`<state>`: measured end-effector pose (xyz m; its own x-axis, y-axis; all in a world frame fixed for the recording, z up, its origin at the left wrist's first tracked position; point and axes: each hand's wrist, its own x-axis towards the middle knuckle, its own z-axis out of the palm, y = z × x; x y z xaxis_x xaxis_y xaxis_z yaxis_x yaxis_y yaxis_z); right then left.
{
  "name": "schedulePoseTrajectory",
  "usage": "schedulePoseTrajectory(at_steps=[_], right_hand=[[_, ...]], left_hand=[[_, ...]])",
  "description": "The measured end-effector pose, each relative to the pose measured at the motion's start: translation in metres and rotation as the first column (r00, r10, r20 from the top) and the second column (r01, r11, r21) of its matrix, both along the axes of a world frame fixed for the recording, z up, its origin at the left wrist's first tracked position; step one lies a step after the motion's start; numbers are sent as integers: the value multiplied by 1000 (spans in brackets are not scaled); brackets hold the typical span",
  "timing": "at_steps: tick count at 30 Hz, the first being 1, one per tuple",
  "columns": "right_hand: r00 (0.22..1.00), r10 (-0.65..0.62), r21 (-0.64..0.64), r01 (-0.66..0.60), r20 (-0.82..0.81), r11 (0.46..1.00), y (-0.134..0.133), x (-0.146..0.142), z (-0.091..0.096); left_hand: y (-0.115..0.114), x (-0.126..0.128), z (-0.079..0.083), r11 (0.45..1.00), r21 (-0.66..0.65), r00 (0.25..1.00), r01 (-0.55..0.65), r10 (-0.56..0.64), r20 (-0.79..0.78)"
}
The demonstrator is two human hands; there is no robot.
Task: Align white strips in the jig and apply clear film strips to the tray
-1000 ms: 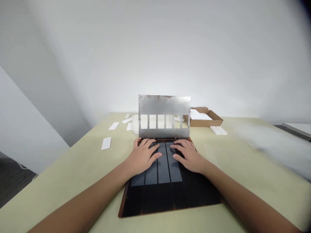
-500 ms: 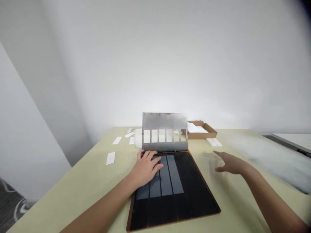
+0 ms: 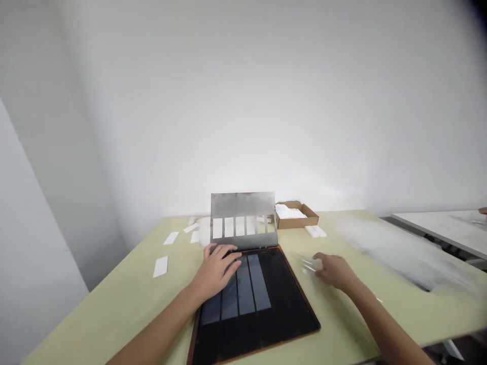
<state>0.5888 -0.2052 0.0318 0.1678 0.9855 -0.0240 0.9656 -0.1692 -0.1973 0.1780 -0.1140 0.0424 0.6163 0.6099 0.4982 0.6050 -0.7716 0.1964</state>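
A flat black board (image 3: 289, 294) with an orange-brown rim lies before me. Hinged at its far edge, a metal frame plate (image 3: 243, 205) with a row of rectangular windows stands raised. Several grey-blue strips (image 3: 258, 284) lie side by side on the board. My left hand (image 3: 216, 268) rests open over the strips' far left part, fingers spread and palm down, hiding some of them. To the right of the board, my right hand (image 3: 335, 269) is curled, thumb and forefinger at the edge of clear plastic film (image 3: 307, 263); the film's outline is faint.
White rectangular cards (image 3: 160, 266) are scattered on the table's left side. A cardboard tray (image 3: 300, 222) with white sheets stands at the back, white blocks (image 3: 315, 231) before it. Clear plastic sheeting (image 3: 395, 253) covers the right side. Another person's hand (image 3: 483, 210) shows at the far right edge.
My view has turned to the right. My right hand has moved nearer the board, its thumb and forefinger closing at the clear film. My left hand stays on the strips.
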Motion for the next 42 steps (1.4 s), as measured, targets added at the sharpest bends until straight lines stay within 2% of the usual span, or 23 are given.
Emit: schedulePoseTrajectory(at_steps=[3,6,8,10,11,12,14,16,20,23,26,28,33,34,37,38,39,42], right_hand=[[993,87,73,-81,-85,994,-8,-15,33],[967,213,201,-183,-139,962,-14,-41,86],[914,374,347,-303,-160,888,-14,-67,122],[863,501,467,-419,-61,779,-10,-95,151],[857,515,536,-437,5,722,-6,-109,161],[852,520,595,-449,61,667,-2,-121,169],[844,528,681,-444,99,582,6,-138,175],[825,561,722,-431,72,541,14,-146,175],[739,673,754,-431,-20,495,28,-143,170],[652,736,720,-424,-179,550,37,-140,168],[593,736,684,-389,-328,618,42,-142,167],[581,731,678,-376,-358,632,43,-144,166],[580,744,671,-409,-332,618,42,-146,167],[544,762,666,-427,-351,612,42,-145,167],[356,823,635,-523,-443,568,41,-142,166],[322,829,630,-541,-457,557,41,-141,165],[320,829,628,-543,-458,557,41,-140,165],[392,811,624,-518,-435,585,42,-140,163]], left_hand=[[-6,5,18,998,-45,998,33,-31,50],[-16,16,58,993,-98,993,60,-49,105],[-24,23,97,985,-145,985,90,-67,156],[-31,30,136,920,-298,928,255,-146,344],[-33,32,154,900,-316,894,301,-150,422],[-35,34,168,896,-330,873,298,-116,473],[-34,33,185,911,-301,824,282,-69,563],[-29,30,189,932,-257,802,256,-56,594],[-14,25,179,945,-255,897,205,-77,435],[-6,27,174,952,-250,923,176,-71,379],[-3,31,173,956,-237,927,171,-75,366],[-2,32,173,958,-225,933,179,-92,349],[-8,30,178,952,-220,937,215,-137,321],[-10,29,179,946,-232,935,227,-146,322],[-17,29,182,918,-280,928,282,-187,323],[-18,29,183,911,-285,923,298,-200,328],[-20,29,184,908,-286,920,307,-206,333],[-19,29,184,914,-265,915,306,-205,348]])
